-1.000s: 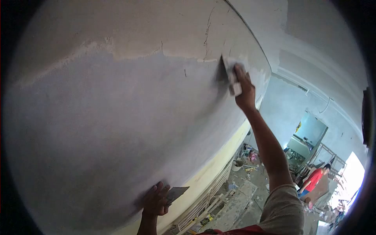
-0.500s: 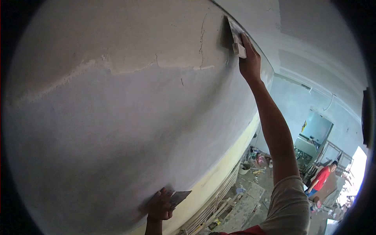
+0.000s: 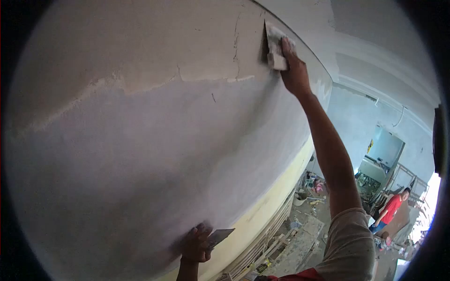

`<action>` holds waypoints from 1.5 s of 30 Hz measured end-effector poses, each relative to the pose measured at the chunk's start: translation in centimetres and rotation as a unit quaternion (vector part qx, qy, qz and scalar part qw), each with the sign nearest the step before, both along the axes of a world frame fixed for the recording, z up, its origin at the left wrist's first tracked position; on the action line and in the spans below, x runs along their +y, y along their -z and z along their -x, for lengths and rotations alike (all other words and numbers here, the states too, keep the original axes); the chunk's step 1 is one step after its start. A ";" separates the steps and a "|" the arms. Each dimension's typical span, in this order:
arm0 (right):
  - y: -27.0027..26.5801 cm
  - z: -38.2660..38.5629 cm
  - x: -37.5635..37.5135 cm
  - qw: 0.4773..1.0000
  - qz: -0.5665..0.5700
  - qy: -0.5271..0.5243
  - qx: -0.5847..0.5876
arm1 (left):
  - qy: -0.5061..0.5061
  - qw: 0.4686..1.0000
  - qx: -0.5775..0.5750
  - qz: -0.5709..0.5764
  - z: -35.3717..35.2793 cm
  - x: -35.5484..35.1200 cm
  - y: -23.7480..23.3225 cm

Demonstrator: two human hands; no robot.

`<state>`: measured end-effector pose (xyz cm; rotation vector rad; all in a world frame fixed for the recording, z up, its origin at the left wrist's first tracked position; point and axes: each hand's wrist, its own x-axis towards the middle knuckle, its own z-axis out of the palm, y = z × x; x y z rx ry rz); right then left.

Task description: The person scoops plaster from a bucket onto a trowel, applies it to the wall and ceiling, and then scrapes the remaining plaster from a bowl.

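Note:
High on the wall [image 3: 154,140], close to the ceiling line, my right hand [image 3: 294,70] grips a wide plastering trowel [image 3: 277,44], its blade tilted against the surface. My left hand [image 3: 197,243] is low, close to the wall, with its fingers wrapped round a small putty knife [image 3: 220,237] whose flat blade points right. The wall's upper part is bare beige with a thin vertical crack; below a ragged edge it is coated smooth and greyish white. A yellowish strip [image 3: 253,201] runs along its lower side.
Below right, the floor holds planks [image 3: 276,248], a bucket [image 3: 300,199] and scattered debris. A person in a red shirt [image 3: 393,208] stands farther off near a bright opening. A doorway [image 3: 382,150] is in the far pale blue wall.
The trowel has slid slightly left along the top of the wall, and its blade face now shows more. The view has shifted a little. My left hand keeps its hold low down.

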<state>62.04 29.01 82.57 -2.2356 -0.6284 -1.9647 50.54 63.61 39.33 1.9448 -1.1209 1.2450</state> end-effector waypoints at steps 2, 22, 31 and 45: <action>2.5 -0.2 -0.3 1.000 0.016 0.012 0.004 | -0.005 1.000 0.006 -0.014 0.3 0.2 -0.1; 33.1 23.1 0.8 0.849 0.079 -0.243 0.462 | 0.450 0.398 0.627 0.496 7.2 -11.9 -5.7; 38.1 27.7 -2.1 0.367 -0.737 -0.358 0.440 | 0.274 0.661 0.459 0.527 9.8 -11.7 -7.1; 17.4 17.5 -5.9 0.973 -0.157 -0.124 0.118 | 0.002 0.994 0.047 0.101 6.6 -3.9 -3.9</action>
